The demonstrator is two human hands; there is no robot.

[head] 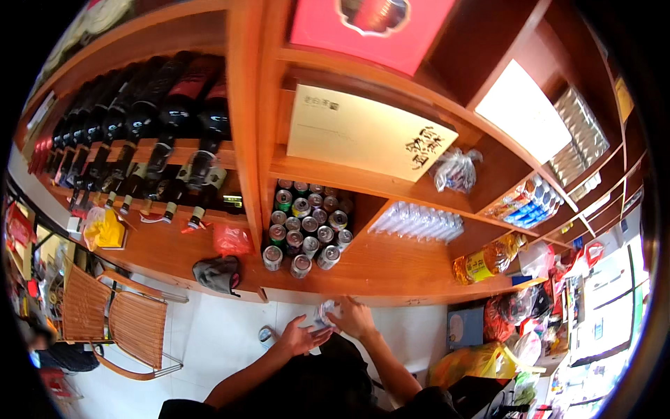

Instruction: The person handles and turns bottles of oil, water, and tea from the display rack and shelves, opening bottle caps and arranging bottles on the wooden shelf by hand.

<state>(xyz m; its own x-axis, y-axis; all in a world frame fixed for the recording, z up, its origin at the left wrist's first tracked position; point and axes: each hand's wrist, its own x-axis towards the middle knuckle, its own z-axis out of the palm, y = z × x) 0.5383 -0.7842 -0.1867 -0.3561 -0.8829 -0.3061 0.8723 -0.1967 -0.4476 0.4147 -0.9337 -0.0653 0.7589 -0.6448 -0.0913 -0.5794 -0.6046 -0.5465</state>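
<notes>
Both of my hands are together low in the picture, in front of the wooden shelf unit's counter. My right hand [354, 318] has its fingers closed on a small, pale, blurred object [325, 312], perhaps a can; its kind is unclear. Beside it, my left hand [302, 335] is turned palm up with its fingers apart, just below the object; whether it touches it I cannot tell. Several drink cans [310, 224] stand upright in a compartment beyond my hands. A dark cloth cap [219, 273] lies on the counter edge to the left.
Wine bottles [138, 120] lie in a rack at upper left. A large oil bottle [484, 262] lies on the counter at right. A wicker chair [137, 327] stands at left, near a person [63, 353]. Bags and a blue box [465, 327] sit at lower right.
</notes>
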